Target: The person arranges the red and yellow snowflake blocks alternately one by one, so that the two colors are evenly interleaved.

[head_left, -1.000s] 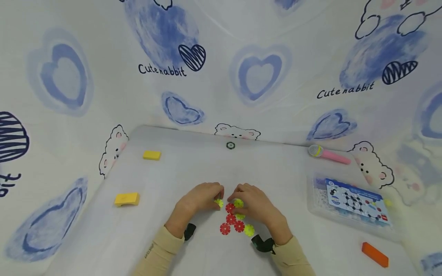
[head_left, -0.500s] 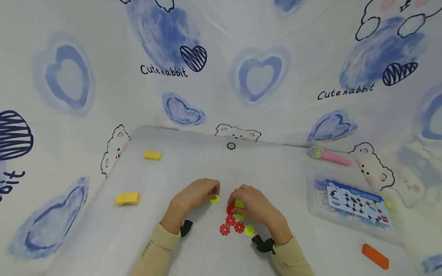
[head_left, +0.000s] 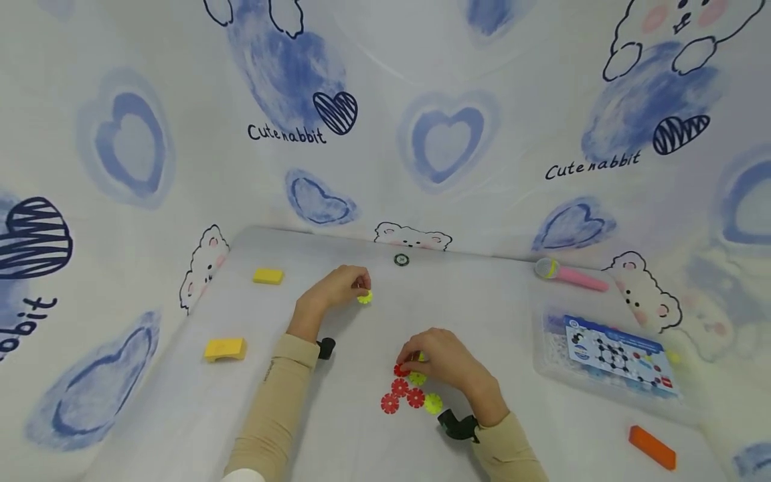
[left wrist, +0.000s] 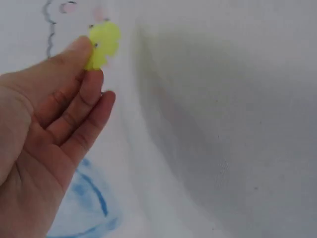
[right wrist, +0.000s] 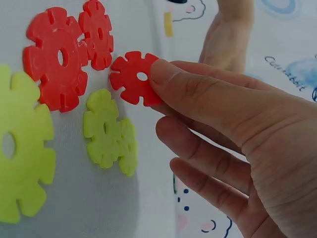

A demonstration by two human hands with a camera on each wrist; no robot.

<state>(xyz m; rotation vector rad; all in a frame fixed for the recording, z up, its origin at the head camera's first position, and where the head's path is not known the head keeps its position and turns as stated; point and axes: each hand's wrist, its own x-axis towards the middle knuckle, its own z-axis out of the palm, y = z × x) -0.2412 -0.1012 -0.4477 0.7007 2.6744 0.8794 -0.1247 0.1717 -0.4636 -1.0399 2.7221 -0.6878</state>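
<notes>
Nearest on the worktop [head_left: 349,418]: red discs [head_left: 415,398] and yellow discs [head_left: 433,404] lay clustered, outside either grip; joined or not, couldn't tell. Right hand [head_left: 444,360] just beyond, grip pinching one red disc [right wrist: 130,77] by the cluster's far edge. Farther out, left hand [head_left: 335,289] pinched a single yellow disc [left wrist: 106,42], well apart; neither held piece yet released

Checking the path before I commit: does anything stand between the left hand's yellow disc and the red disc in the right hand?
No separate object shows between the yellow disc and the held red disc; the right hand itself partly covers the red one in the head view.
</notes>
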